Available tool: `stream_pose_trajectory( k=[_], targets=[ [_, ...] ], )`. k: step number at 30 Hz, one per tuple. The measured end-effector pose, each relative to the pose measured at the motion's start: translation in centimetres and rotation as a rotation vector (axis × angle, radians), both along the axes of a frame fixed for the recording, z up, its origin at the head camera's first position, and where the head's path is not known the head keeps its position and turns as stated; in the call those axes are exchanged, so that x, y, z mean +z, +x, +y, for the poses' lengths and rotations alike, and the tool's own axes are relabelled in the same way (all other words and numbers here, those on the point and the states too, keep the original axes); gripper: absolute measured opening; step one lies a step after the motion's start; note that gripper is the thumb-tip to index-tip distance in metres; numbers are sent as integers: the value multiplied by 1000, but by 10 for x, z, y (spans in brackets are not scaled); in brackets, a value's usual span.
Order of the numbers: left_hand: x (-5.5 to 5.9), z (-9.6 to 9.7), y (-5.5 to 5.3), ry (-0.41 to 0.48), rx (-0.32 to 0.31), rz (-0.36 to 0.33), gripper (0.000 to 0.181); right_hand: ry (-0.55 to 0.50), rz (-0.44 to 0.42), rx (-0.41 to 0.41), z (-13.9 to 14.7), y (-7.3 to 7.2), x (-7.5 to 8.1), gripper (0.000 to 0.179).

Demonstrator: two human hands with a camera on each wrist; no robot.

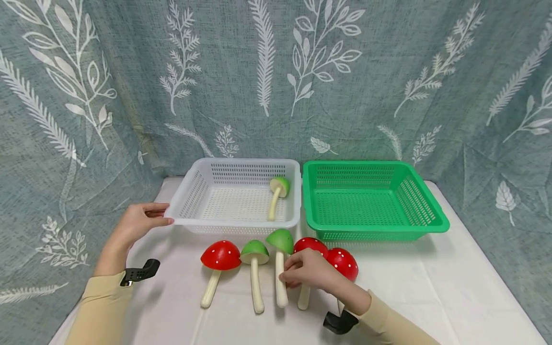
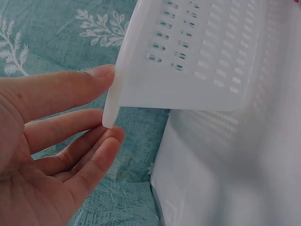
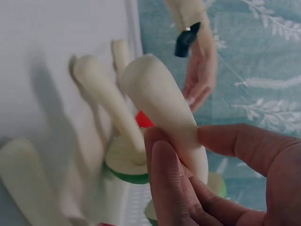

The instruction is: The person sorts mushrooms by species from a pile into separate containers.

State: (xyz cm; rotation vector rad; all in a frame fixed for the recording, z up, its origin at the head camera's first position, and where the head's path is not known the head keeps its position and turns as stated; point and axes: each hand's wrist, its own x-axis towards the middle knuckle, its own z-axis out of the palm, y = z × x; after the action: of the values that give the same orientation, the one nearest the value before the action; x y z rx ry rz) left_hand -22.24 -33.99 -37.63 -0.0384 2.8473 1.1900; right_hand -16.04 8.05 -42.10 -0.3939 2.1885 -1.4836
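Note:
My right hand [image 1: 314,269] pinches the pale stem of a green-capped toy mushroom [image 1: 281,241] between thumb and fingers. In the right wrist view its thick stem [image 3: 160,92] appears tilted and raised off the table. At the left end of the white basket [image 1: 235,223], my left hand [image 1: 137,221] grips the rim, with the thumb [image 2: 70,92] on one side and fingertips on the other. Inside that basket lies another green mushroom [image 1: 279,186], near its right wall. A green mushroom [image 1: 255,251] and a red one [image 1: 221,255] lie left of the held mushroom.
Two red, white-dotted mushrooms, one behind my right hand [image 1: 311,245] and one beside it [image 1: 343,263], are partly covered by that hand and arm. A green basket [image 1: 371,229] stands right of the white one. A patterned cloth [image 1: 241,96] hangs behind the white table [image 1: 431,287].

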Motion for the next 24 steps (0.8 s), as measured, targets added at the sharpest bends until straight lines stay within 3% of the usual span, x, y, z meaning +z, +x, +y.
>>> stream_pose_trajectory(
  k=[11,24],
  targets=[
    [0,0,0,18,0,-19,72,-28,-2,41,9,1,32,19],
    [0,0,0,11,-2,-12,70,-26,12,5,4,-29,51,22]
  ],
)
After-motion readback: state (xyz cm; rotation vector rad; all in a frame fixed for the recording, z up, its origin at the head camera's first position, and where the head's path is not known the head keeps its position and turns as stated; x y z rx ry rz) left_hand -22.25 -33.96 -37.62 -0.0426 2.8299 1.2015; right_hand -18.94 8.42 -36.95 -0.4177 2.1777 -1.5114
